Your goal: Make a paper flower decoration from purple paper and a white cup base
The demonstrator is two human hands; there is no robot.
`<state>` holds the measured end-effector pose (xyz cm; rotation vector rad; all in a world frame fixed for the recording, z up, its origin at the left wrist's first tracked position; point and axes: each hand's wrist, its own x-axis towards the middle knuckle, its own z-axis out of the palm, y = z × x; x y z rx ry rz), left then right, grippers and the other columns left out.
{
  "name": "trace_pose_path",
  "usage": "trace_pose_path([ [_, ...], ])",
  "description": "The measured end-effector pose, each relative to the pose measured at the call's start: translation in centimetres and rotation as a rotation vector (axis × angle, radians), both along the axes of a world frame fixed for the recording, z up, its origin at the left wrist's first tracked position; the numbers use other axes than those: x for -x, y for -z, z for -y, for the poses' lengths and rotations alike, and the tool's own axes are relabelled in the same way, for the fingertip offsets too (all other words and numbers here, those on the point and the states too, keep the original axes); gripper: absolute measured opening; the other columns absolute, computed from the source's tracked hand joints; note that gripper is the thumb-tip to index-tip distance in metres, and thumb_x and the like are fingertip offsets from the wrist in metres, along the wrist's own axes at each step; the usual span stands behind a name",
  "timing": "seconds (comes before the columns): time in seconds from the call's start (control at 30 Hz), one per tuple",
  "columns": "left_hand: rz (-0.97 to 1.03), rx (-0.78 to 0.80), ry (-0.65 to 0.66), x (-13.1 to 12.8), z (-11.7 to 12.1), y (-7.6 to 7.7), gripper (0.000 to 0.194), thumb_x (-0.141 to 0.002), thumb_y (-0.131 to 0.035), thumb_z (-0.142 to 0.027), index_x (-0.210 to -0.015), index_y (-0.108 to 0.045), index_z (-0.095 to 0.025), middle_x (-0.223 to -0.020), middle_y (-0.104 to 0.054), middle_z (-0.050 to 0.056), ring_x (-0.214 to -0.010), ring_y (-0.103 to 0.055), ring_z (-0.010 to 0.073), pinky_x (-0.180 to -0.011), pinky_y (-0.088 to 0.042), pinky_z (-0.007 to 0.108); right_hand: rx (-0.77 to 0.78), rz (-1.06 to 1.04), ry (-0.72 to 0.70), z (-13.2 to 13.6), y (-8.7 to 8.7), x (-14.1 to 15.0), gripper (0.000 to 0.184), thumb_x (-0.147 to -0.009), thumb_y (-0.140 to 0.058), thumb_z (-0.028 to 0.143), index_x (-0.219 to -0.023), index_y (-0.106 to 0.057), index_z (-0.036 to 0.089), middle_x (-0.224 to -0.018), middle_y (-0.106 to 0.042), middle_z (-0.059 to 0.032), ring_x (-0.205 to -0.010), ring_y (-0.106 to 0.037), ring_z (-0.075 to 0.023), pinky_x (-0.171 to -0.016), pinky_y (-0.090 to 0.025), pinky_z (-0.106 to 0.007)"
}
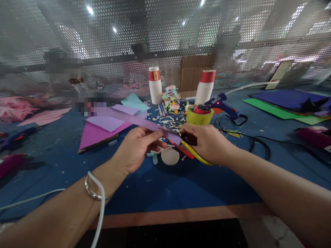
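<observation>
My left hand [138, 146] pinches a long strip of lilac paper [129, 119] that stretches up and to the left over the table. My right hand [205, 143] is closed round yellow-handled scissors [192, 151], whose blades meet the strip's near end. A white paper disc [170, 156] and small paper scraps lie on the blue table [160, 186] just under both hands. A metal bangle and a white cable cross my left wrist.
Purple, magenta and teal sheets [108, 129] lie at the left. Two stacks of red-rimmed paper cups [155, 86] stand behind, with a yellow tape roll [199, 115], a blue glue gun [223, 105] and its black cord. Coloured sheets [287, 105] lie at the right. A perforated screen closes the back.
</observation>
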<state>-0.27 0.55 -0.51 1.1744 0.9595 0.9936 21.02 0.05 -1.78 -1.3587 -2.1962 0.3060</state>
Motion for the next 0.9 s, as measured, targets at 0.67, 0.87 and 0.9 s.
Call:
trace_pose_path([
  [0.67,0.001,-0.017,0.025,-0.03,0.1,0.28,0.012,-0.082,-0.077,-0.024,-0.074,-0.077,-0.015,-0.059,-0.072,0.003,-0.055,-0.067,0.0094,-0.051,-0.047,0.014,-0.028,-0.019,-0.018,0.22,0.14,-0.26,0.013,-0.08,-0.063,0.032,-0.079,-0.059,0.02,-0.058,-0.053,0.0039,-0.053,-0.044,-0.0104,-0.054,-0.027,-0.025],
  [0.87,-0.01,-0.017,0.03,0.04,0.1,0.35,0.01,-0.08,-0.078,-0.025,-0.077,-0.077,-0.015,-0.06,-0.072,0.002,-0.058,-0.068,0.0101,-0.054,-0.049,0.016,-0.044,0.046,0.011,0.32,-0.17,-0.16,0.013,-0.081,-0.061,0.033,-0.079,-0.06,0.02,-0.058,-0.056,0.0027,-0.052,-0.047,-0.0116,-0.053,-0.026,-0.026],
  [0.9,-0.012,-0.013,0.03,0.06,0.07,0.33,0.011,-0.081,-0.078,-0.025,-0.077,-0.077,-0.015,-0.061,-0.072,0.002,-0.058,-0.068,0.0101,-0.054,-0.049,0.016,-0.045,0.048,0.013,0.34,-0.17,-0.15,0.013,-0.081,-0.061,0.033,-0.08,-0.061,0.02,-0.058,-0.056,0.0024,-0.052,-0.047,-0.0118,-0.053,-0.026,-0.026],
])
